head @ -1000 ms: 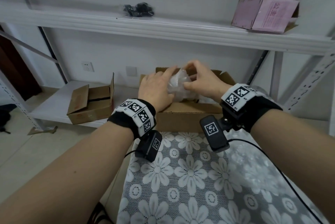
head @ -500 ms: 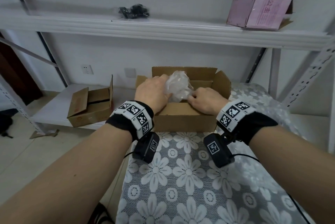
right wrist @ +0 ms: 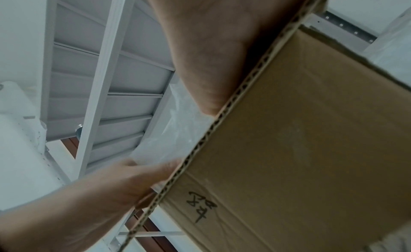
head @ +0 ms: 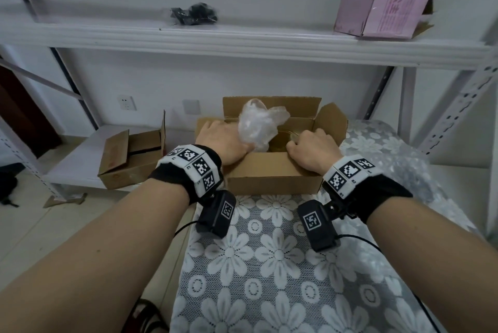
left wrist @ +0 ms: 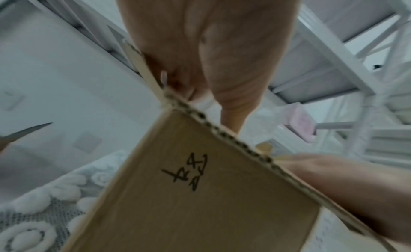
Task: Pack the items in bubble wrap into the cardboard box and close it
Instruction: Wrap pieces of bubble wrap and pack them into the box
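An open cardboard box [head: 269,173] stands on the lace-covered table [head: 269,265], its flaps up. A bubble-wrapped bundle [head: 257,125] sticks up out of its left half. My left hand [head: 223,141] holds the bundle from the left, thumb against its lower side; the right wrist view shows those fingers [right wrist: 155,166] on the wrap [right wrist: 169,132]. My right hand [head: 312,144] is apart from the bundle, reaching over the near wall into the box's right half. Its fingers curl downward and their tips are hidden. Both wrist views are filled by the near wall [left wrist: 200,203] [right wrist: 300,150], which has handwriting on it.
A second open carton [head: 132,160] sits on the low shelf to the left. On the upper shelf [head: 242,41] lie a pink box [head: 382,10] and a bagged black item [head: 194,14]. A bubble wrap sheet [head: 398,165] covers the table's right side, beside a shelf upright [head: 458,106].
The bundle has come down from above the box into it. My right hand has left the bundle and moved right, into the box. My left hand sank with the bundle.
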`<state>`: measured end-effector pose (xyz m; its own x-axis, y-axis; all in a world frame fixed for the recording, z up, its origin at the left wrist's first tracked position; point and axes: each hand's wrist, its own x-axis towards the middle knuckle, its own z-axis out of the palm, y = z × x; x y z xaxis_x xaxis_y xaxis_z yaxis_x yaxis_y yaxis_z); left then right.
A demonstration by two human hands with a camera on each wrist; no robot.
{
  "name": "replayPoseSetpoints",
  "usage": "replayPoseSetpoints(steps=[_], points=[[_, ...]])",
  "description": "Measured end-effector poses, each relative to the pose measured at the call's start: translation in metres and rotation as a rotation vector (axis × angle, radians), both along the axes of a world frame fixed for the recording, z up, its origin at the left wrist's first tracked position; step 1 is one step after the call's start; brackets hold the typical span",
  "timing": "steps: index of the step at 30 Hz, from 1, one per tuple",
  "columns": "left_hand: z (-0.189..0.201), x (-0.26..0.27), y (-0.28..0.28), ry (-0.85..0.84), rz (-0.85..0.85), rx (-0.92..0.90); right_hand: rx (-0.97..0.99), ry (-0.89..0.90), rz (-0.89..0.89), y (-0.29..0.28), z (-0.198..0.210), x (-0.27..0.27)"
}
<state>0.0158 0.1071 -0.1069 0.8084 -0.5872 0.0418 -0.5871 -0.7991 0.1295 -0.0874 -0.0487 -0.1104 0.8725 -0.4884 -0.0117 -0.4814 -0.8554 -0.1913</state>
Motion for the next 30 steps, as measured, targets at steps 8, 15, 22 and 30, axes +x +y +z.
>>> replayPoseSetpoints(steps=[8,15,22,30], points=[[0.0,-0.031,-0.004,-0.228,-0.288,0.043,-0.084,-0.056,0.029,0.002,-0.01,-0.001],[-0.012,-0.029,-0.016,0.027,-0.168,0.273,-0.194,-0.117,0.068,0.002,-0.02,-0.003],[-0.005,-0.021,-0.028,0.187,-0.131,0.32,-0.205,-0.132,0.115,-0.002,-0.025,-0.004],[-0.022,-0.055,-0.015,-0.25,-0.096,-0.145,-0.167,-0.185,0.138,-0.001,-0.027,-0.009]])
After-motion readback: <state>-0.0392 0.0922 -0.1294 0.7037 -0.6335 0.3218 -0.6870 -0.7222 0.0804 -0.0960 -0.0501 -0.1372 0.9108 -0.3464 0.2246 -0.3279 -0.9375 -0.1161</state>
